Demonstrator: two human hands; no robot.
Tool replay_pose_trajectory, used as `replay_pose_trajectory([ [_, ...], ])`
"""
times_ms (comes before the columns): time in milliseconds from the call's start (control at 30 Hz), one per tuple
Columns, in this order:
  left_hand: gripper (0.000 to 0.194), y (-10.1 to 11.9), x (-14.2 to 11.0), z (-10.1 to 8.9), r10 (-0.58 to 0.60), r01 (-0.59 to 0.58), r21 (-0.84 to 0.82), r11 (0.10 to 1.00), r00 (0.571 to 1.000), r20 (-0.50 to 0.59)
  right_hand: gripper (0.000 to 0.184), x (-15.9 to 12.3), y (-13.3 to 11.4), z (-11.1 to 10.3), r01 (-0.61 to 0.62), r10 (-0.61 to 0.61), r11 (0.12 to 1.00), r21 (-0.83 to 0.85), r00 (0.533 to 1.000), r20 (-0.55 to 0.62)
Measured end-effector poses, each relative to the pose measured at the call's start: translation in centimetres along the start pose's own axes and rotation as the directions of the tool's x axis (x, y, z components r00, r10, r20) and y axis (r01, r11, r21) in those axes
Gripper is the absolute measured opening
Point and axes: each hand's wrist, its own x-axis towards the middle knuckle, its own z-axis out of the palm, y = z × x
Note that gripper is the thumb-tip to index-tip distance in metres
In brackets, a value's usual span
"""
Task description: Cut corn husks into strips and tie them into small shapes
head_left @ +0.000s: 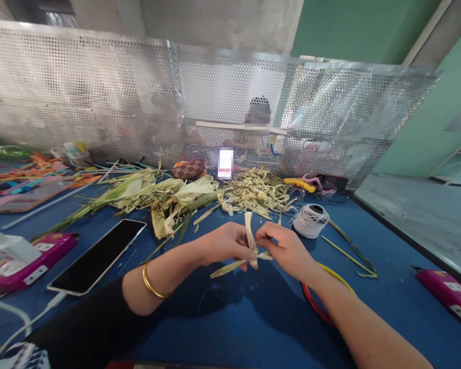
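Observation:
Over the blue table my left hand (230, 245) pinches a small knotted piece of pale corn husk (249, 230), whose strips stick out upward, to the left and to the right. Close on its right, my right hand (282, 246) has thumb and forefinger together at the husk's right-hand strips. The fingertips partly hide the knot. Beyond my hands lies a heap of thin shredded husk (259, 192). Wider husk leaves (169, 200) are piled to the left of that heap. A spool of white thread (311, 220) stands just past my right hand.
A black phone (98, 256) on a white cable and a magenta power strip (54, 256) lie at left. Another magenta strip (449, 294) is at right. Under my right forearm is a red and yellow ring (317, 305). A perforated metal screen (230, 92) closes the back.

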Motion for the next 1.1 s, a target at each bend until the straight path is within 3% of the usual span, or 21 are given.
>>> replay_pose_trajectory([
  [100,0.019,0.4,-0.2,-0.1,0.066,-0.068,-0.100,0.993,0.998,-0.022,0.020,0.3,0.5,0.1,-0.212,0.192,0.930,0.299,0.977,0.094],
  [200,0.023,0.4,0.1,-0.1,0.115,-0.147,-0.182,0.972,0.978,-0.173,0.024,0.3,0.5,0.3,-0.294,0.281,0.836,0.464,0.955,0.100],
  [333,0.017,0.3,0.5,-0.3,0.090,-0.175,-0.173,0.969,0.906,-0.414,0.021,0.0,0.1,0.7,-0.295,0.301,0.884,0.364,0.953,0.040],
  [433,0.013,-0.1,0.9,-0.3,0.042,-0.105,-0.095,0.990,0.859,-0.510,0.017,-0.3,-0.4,0.8,-0.136,0.146,0.984,0.117,0.986,-0.082],
  [533,0.010,-0.7,1.0,-0.2,0.060,-0.060,0.013,0.998,0.904,-0.423,0.017,-0.6,-0.7,0.6,0.101,-0.124,0.982,-0.161,0.982,-0.140],
  [600,0.011,-0.9,0.8,-0.1,0.042,-0.028,0.053,0.998,0.957,-0.286,0.018,-0.5,-0.7,0.4,0.161,-0.196,0.953,-0.255,0.974,-0.116],
  [700,0.014,-0.6,0.3,0.1,-0.054,0.056,0.027,0.998,0.997,-0.064,0.018,-0.2,-0.3,0.0,0.095,-0.104,0.984,-0.148,0.993,-0.058],
  [800,0.016,0.0,-0.1,0.1,-0.037,0.039,-0.037,0.999,0.998,0.060,0.017,0.2,0.4,-0.1,-0.125,0.112,0.976,0.176,0.990,0.084],
  [867,0.017,0.2,-0.1,0.0,0.025,-0.023,-0.083,0.996,0.999,0.024,0.019,0.2,0.6,0.0,-0.284,0.231,0.884,0.371,0.956,0.181],
  [933,0.019,0.2,0.1,0.0,0.080,-0.092,-0.135,0.987,0.993,-0.089,0.020,0.2,0.7,0.1,-0.365,0.300,0.787,0.497,0.931,0.209],
  [1000,0.020,0.0,0.3,0.0,0.104,-0.144,-0.182,0.973,0.971,-0.216,0.019,0.2,0.6,0.2,-0.368,0.327,0.742,0.560,0.928,0.176],
  [1100,0.017,-0.1,0.6,0.1,0.091,-0.174,-0.214,0.961,0.932,-0.351,0.018,0.0,0.2,0.3,-0.327,0.326,0.771,0.547,0.940,0.102],
])
